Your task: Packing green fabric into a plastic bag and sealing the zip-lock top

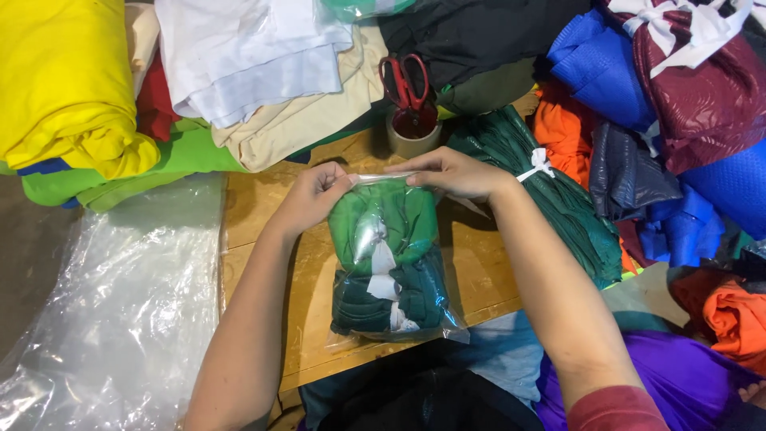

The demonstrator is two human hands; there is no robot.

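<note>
A clear plastic bag (391, 263) packed with folded green cloth and a white tag lies on the wooden table (255, 215). My left hand (313, 195) pinches the bag's top edge at its left corner. My right hand (451, 172) pinches the same top edge at the right side. Both hands press the mouth of the bag flat. The bag's lower end points toward me.
Red-handled scissors (404, 80) rest on a tape roll (412, 132) just behind the bag. A tied bundle of dark green cloth (550, 187) lies to the right. Yellow, white, beige, blue, maroon and orange fabrics pile around. Loose clear plastic sheets (128, 303) lie at left.
</note>
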